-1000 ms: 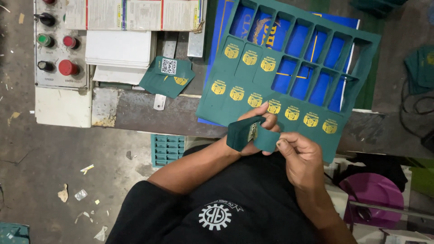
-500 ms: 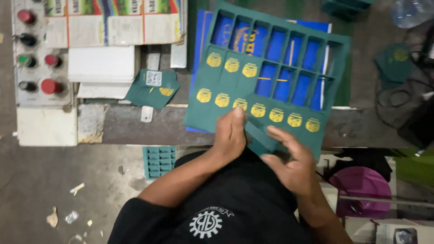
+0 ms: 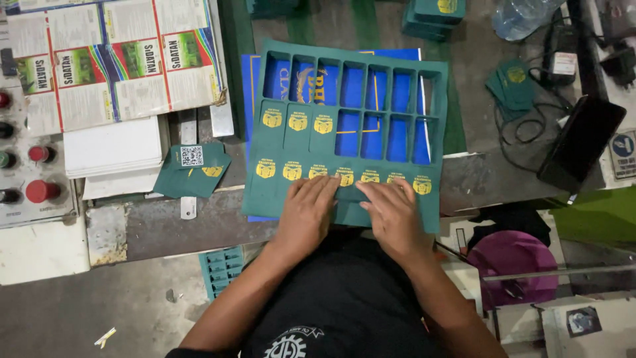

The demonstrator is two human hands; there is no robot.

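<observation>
Your left hand (image 3: 308, 215) and right hand (image 3: 395, 219) lie flat, fingers spread and gripping nothing, palms down on the near edge of the green die-cut card sheet (image 3: 344, 136). The sheet rests on a blue printed sheet (image 3: 255, 79) on the surface (image 3: 165, 225), its near edge overhanging toward you. Judgement: thin card, light, stiff enough to lift but prone to creasing; the punched-out frame is weak, so hold it by the solid outer border. Count: ten labels with gold emblems remain, three in the middle row, seven in the near row; eleven windows open. Loose green labels (image 3: 192, 172) lie to the left, beside a control box (image 3: 30, 166).
</observation>
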